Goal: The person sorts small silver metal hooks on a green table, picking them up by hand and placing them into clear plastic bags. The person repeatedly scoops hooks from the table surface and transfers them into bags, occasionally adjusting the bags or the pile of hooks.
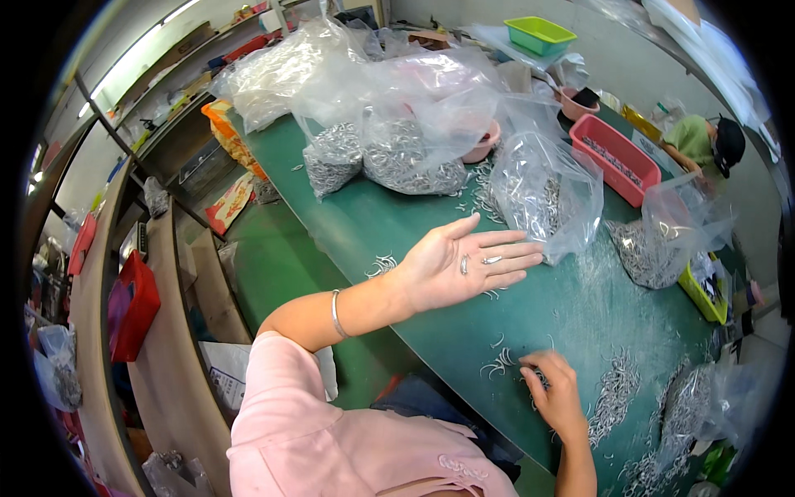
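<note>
My left hand (464,265) is held flat over the green table (373,224), palm up and fingers spread. Two small silver metal hooks (480,262) lie on its fingers. A thin silver bangle (335,313) circles that wrist. My right hand (555,391) rests low on the table near its front edge, its fingers curled down and pinching small metal hooks from a scatter of them (501,364). A bigger loose heap of the same hooks (617,389) lies just right of that hand.
Clear plastic bags of metal hooks stand at the back (406,153), centre right (542,199) and right (654,240). A red basket (617,157), a pink bowl (484,145), a green tray (538,33) and a yellow bin (704,294) surround them. Another person (712,141) sits far right. Shelves run along the left.
</note>
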`<action>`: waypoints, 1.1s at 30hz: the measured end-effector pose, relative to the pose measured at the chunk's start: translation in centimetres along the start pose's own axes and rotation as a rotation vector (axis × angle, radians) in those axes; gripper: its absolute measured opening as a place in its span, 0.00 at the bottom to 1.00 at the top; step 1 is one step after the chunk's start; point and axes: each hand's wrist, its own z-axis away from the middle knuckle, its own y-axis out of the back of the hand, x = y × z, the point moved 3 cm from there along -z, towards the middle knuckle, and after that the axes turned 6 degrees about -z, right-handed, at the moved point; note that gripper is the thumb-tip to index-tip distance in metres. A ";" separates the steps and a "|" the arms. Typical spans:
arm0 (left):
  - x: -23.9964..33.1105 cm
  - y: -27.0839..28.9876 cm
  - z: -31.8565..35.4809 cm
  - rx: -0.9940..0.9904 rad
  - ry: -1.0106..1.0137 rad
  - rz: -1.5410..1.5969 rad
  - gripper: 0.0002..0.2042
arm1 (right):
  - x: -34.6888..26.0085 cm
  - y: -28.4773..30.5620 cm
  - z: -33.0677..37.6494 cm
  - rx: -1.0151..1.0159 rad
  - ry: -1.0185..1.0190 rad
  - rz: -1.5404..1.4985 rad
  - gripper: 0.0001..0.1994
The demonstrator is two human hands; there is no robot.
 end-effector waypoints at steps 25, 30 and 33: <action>11.7 2.1 5.7 0.700 -0.778 -1.011 0.15 | 5.1 1.2 4.0 -0.194 -0.403 -0.040 0.17; 27.4 -1.9 9.7 0.959 -1.022 -1.527 0.16 | 4.9 1.2 3.4 -0.223 -0.444 -0.081 0.17; 31.4 -1.4 9.7 1.358 -0.686 -1.884 0.18 | 3.0 1.1 2.4 -0.003 -0.205 -0.055 0.05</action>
